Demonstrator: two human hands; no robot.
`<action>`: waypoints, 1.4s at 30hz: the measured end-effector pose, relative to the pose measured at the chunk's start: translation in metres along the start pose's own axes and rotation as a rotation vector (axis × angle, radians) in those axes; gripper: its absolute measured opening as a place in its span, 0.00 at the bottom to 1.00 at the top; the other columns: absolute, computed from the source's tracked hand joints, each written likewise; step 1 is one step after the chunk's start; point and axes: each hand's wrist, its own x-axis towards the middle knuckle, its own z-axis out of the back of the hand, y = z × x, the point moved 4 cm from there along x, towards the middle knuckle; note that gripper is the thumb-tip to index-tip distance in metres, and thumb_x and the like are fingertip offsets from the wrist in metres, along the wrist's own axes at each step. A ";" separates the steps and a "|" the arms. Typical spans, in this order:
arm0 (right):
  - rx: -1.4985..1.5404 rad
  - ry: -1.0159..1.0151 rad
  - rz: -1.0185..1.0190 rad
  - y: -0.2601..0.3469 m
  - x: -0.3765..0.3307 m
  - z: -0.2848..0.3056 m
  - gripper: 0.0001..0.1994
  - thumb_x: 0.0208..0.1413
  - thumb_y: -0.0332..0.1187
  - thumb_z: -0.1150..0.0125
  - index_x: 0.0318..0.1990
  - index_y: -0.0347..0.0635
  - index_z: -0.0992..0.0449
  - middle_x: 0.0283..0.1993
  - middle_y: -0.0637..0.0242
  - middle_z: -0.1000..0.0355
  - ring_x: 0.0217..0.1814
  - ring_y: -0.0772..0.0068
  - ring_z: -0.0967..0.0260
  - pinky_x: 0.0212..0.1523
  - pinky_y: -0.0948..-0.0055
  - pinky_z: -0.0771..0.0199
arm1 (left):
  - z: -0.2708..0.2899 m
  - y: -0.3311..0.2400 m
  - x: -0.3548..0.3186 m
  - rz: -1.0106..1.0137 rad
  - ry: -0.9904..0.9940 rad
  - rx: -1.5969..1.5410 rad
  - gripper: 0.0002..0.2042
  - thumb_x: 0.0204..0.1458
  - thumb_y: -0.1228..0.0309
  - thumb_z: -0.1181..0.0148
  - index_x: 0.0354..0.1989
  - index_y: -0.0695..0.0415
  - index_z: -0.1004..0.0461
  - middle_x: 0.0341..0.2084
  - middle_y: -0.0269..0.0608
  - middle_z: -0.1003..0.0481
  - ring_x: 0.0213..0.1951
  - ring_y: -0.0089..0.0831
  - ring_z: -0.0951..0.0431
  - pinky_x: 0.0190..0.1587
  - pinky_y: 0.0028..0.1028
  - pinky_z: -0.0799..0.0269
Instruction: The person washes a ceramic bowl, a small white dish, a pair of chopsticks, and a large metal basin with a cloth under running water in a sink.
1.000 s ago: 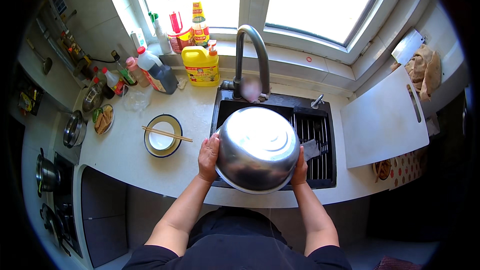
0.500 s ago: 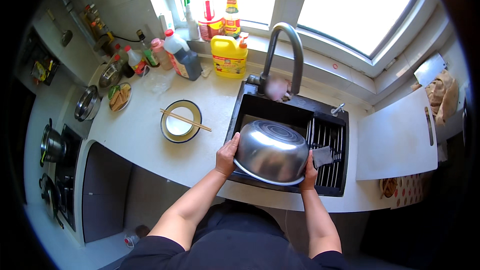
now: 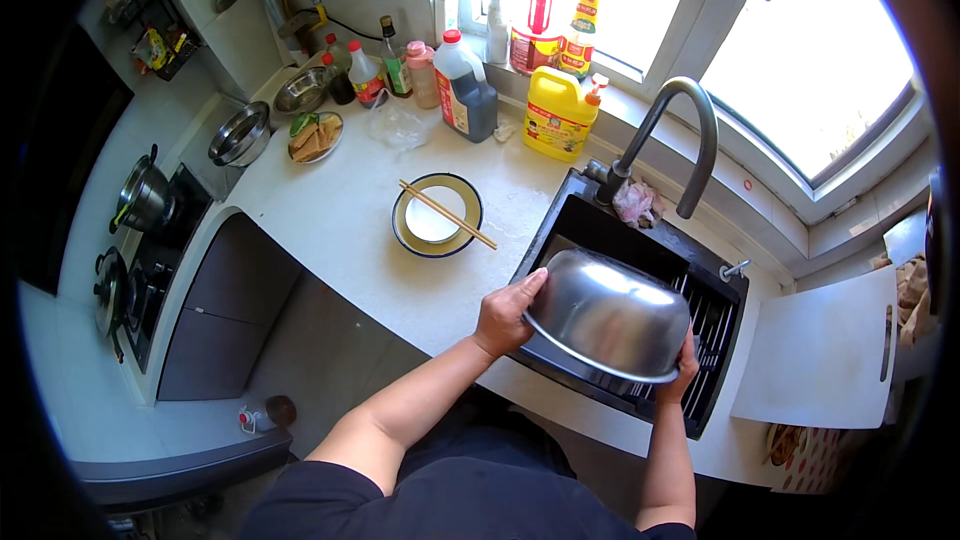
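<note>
A stainless steel basin (image 3: pixel 610 312) is held tilted over the black sink (image 3: pixel 590 220), its underside facing up and away from me and its rim turned toward me. My left hand (image 3: pixel 507 316) grips the rim on the left, the thumb lying on the outer wall. On the opposite side my right hand (image 3: pixel 683 372) is closed round the rim, partly hidden by the basin. Behind the basin stands the dark faucet (image 3: pixel 703 140), with a crumpled pinkish bag (image 3: pixel 637 203) at its base. A slatted drying rack (image 3: pixel 708 325) fills the sink's right side.
Left of the sink, a rimmed enamel bowl (image 3: pixel 404 232) holds a white bowl (image 3: pixel 436 215) with chopsticks (image 3: pixel 450 215) across it. Beyond are a yellow jug (image 3: pixel 557 120), a dark-liquid jug (image 3: pixel 468 98) and a plate of food (image 3: pixel 315 137). A white board (image 3: pixel 815 350) stands right.
The view has swung left, so the surroundings sit farther right. The basin has tipped further, its base ring turning out of sight. Both hands keep hold of it.
</note>
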 end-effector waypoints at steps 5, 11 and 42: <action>0.180 0.101 -0.134 -0.033 0.013 0.006 0.12 0.54 0.27 0.46 0.45 0.34 0.27 0.40 0.66 0.26 0.39 0.78 0.31 0.41 0.78 0.32 | -0.005 0.030 -0.020 0.303 0.165 -0.155 0.36 0.41 0.63 0.33 0.60 0.58 0.42 0.41 0.49 0.25 0.37 0.38 0.22 0.41 0.31 0.26; 0.156 0.147 -0.181 -0.043 0.014 -0.008 0.06 0.53 0.27 0.46 0.35 0.34 0.26 0.31 0.71 0.29 0.33 0.82 0.34 0.35 0.81 0.34 | -0.022 0.048 -0.041 0.499 0.265 -0.275 0.38 0.41 0.64 0.33 0.60 0.60 0.44 0.39 0.46 0.24 0.33 0.33 0.21 0.38 0.29 0.27; 1.620 0.363 -0.943 -0.032 0.093 -0.162 0.29 0.54 0.46 0.47 0.58 0.36 0.41 0.56 0.56 0.36 0.56 0.59 0.38 0.58 0.60 0.40 | 0.031 0.038 -0.038 1.402 -0.019 -0.876 0.14 0.47 0.70 0.45 0.40 0.67 0.30 0.28 0.46 0.25 0.24 0.31 0.24 0.18 0.26 0.27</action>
